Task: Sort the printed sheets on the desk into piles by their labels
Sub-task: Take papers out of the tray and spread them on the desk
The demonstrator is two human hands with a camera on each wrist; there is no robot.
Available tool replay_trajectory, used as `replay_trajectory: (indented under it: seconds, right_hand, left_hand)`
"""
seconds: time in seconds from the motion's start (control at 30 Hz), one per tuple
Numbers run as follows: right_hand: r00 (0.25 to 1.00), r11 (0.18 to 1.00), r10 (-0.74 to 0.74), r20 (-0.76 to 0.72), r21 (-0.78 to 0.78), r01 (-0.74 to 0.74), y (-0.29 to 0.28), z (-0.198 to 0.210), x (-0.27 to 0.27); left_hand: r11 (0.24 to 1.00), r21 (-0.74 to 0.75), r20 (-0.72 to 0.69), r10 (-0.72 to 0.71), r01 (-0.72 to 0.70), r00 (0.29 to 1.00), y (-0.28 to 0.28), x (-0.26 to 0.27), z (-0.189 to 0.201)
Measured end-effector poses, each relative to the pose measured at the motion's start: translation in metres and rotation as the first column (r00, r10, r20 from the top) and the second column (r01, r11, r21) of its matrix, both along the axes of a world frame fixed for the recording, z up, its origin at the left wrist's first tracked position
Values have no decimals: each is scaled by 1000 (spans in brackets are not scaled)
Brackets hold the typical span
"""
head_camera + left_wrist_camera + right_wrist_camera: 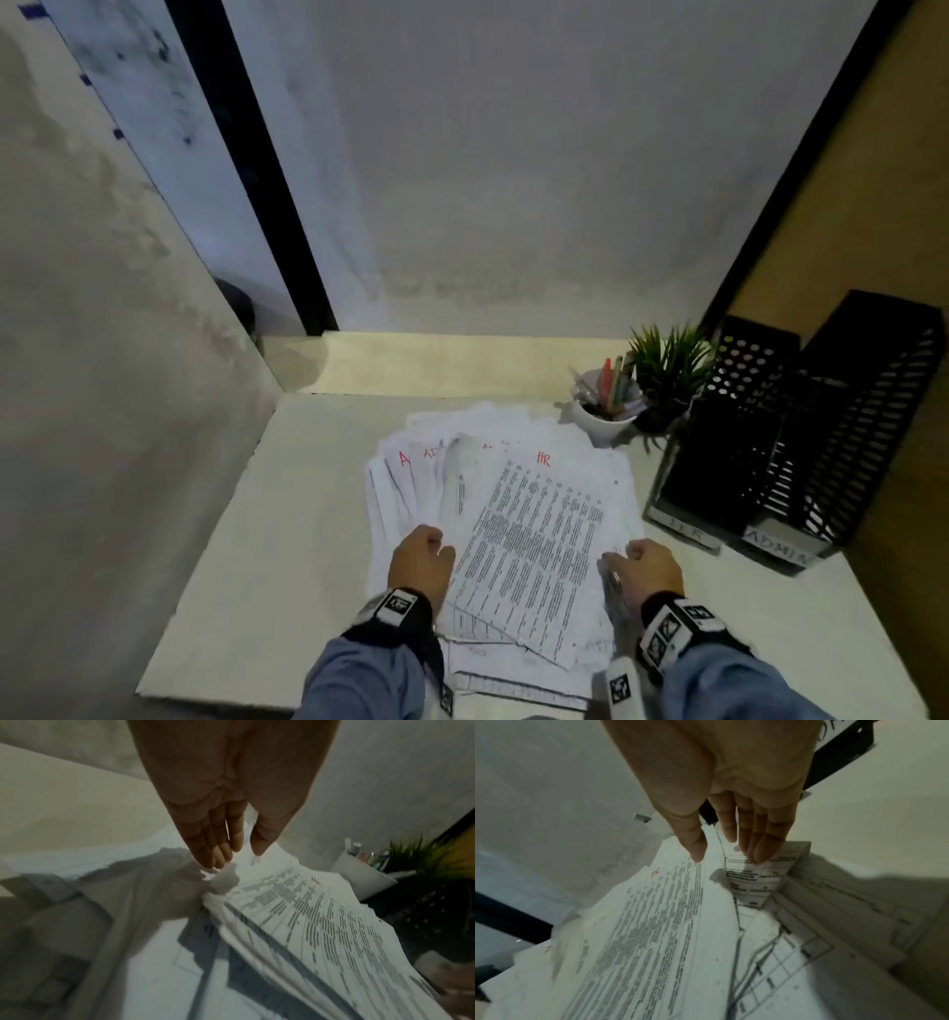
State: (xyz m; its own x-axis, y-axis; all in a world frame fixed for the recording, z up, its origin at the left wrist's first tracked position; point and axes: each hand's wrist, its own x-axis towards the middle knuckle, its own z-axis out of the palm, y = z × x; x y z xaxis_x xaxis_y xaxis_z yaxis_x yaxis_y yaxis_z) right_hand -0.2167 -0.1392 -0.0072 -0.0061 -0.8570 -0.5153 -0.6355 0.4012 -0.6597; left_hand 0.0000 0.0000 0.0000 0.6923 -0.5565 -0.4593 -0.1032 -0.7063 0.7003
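Observation:
A loose heap of printed sheets point(518, 534) lies on the white desk point(287, 539). The top sheet carries a red "HR" label point(543, 459). Sheets fanned out at the left show red "A" and "AD" marks point(418, 455). My left hand point(444, 547) pinches the left edge of the upper sheets point(295, 902), thumb on top and fingers beneath. My right hand point(619, 557) pinches their right edge, with its thumb on the HR sheet point(654, 923) and its fingers point(757, 850) against a form sheet point(752, 882) below. The upper sheets are raised slightly off the lower ones.
Two black perforated file holders stand at the right, labelled "HR" point(690, 534) and "ADMIN" point(775, 547). Behind the heap are a white cup of pens point(606, 411) and a small green plant point(667, 370). Walls close in at the back and left.

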Motion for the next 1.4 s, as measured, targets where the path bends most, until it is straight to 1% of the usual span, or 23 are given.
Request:
replay_trajectory:
  seconds: [0.1, 0.27, 0.33, 0.37, 0.43, 0.5, 0.53, 0.6, 0.67, 0.73, 0.77, 0.83, 0.9, 0.97, 1.1, 1.17, 1.2, 1.33, 1.4]
  right_hand:
    - [1000, 999, 1, 22, 39, -2, -4, -1, 4]
    - [999, 997, -24, 45, 76, 21, -6, -5, 14]
    - [995, 995, -57, 81, 88, 50, -5, -5, 20]
    - [993, 995, -61, 102, 83, 52, -7, -9, 21]
    - [980, 994, -100, 171, 69, 89, -5, -7, 26]
    - [952, 986, -161, 261, 81, 145, -3, -1, 28]
    - [948, 983, -177, 266, 99, 156, -4, 3, 27]
    - [950, 976, -201, 239, 128, 174, -11, 9, 26]
    - [928, 952, -286, 239, 181, 246, -17, 13, 21]
    - [953, 958, -253, 168, 184, 222, -20, 10, 16]
    - [959, 961, -231, 163, 192, 199, -19, 8, 14]
    - [941, 937, -296, 166, 241, 253, -18, 7, 13]
    - [931, 929, -317, 180, 258, 266, -18, 6, 14]
    - [940, 931, -296, 172, 271, 244, -18, 7, 15]
    - [950, 938, -263, 169, 274, 211, -17, 8, 10]
    - [947, 939, -263, 182, 274, 208, -18, 7, 9]
    - [949, 939, -258, 181, 278, 202, -18, 7, 8]
    - [949, 943, -251, 192, 269, 195, -22, 1, 5]
    - [960, 954, -213, 182, 253, 164, -25, 0, 4]
  left_hand:
    - [993, 78, 72, -91, 85, 993, -8, -4, -13]
    - [975, 155, 40, -165, 157, 986, -12, -6, -22]
    - [976, 124, 32, -187, 181, 982, -11, -8, -23]
    - [976, 92, 46, -201, 196, 978, -11, -10, -24]
    - [978, -2, 26, -209, 209, 978, -11, -13, -25]
    - [982, -73, -17, -178, 177, 984, -9, -14, -23]
    - [983, -95, -41, -159, 154, 986, -9, -14, -20]
    - [985, -131, -99, -123, 109, 987, -8, -14, -20]
    - [989, -135, -176, -90, 66, 980, -8, -13, -17]
    - [992, -128, -215, -40, 13, 976, -10, -11, -14]
    - [990, -137, -210, -3, -26, 978, -12, -9, -13]
    - [982, -152, -168, 87, -113, 982, -17, -3, -17]
    - [985, -102, -116, 127, -139, 985, -23, 0, -16]
    - [995, -57, -108, 74, -81, 991, -33, 2, -16]
    - [1000, 11, -189, -10, 12, 982, -49, 3, -19]
    - [999, -5, -238, -54, 54, 970, -53, 1, -22]
    - [997, -28, -241, -81, 76, 967, -53, 0, -23]
    - [988, -62, -196, -148, 139, 969, -53, -4, -36]
    - [985, -86, -155, -164, 152, 974, -53, -7, -37]
